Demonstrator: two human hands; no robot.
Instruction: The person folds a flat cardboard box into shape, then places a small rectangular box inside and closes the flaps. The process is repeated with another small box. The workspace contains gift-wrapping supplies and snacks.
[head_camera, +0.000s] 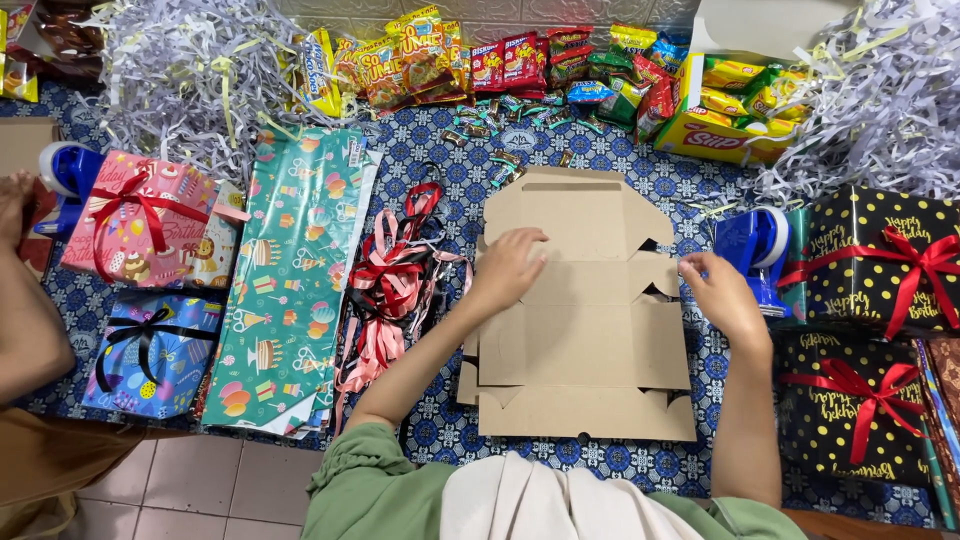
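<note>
The left hand (508, 268) lies palm down, fingers spread and loose, on the upper left part of a flat brown cardboard box blank (585, 345), gripping nothing and simply pressing it to the tabletop (440, 150). The right hand (722, 295) sits at the blank's right edge, fingers curled at a notched flap; whether it pinches the card or only touches it cannot be told. The blank lies unfolded in the middle of the patterned blue tabletop, directly in front of the person.

To do this step well, as I judge it, the flat hand should hold the panel firmly near the crease while the other hand lifts the flap along the scored line, so the fold comes straight and the card does not buckle.

Just beside the right hand stands a blue tape dispenser (755, 250), and beyond it black dotted gift boxes with red ribbon (880, 262). Left of the blank lies a tangle of red and pink ribbons (392, 280), then a stack of teal wrapping paper sheets (290, 280) and a pink wrapped gift (140, 220). Along the far edge are snack packets (480, 62) and heaps of shredded paper (180, 70). Another person's arm (25, 300) rests at the far left.
</note>
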